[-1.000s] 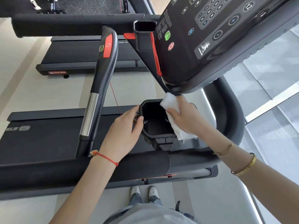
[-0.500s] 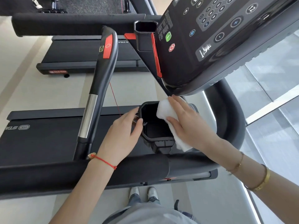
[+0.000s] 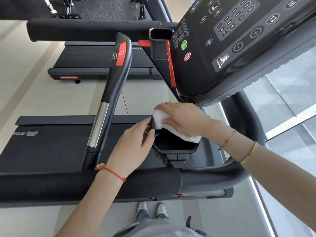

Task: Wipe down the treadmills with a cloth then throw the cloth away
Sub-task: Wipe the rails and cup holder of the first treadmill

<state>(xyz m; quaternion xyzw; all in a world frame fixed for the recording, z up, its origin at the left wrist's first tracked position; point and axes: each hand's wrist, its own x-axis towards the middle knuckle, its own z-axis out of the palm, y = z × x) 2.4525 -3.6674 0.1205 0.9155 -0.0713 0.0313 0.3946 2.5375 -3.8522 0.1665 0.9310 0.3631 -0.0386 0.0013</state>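
Cloth (image 3: 159,120) lies under my flat right hand (image 3: 185,121) on the cup holder (image 3: 176,149) rim; my left hand (image 3: 131,147) grips its side.

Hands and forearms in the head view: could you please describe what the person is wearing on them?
Both forearms are bare, with no sleeves or gloves. The left hand has a thin red string bracelet with a small pale bead at the wrist. The right hand has a fine gold chain bracelet, and further up the forearm a wider gold bangle.
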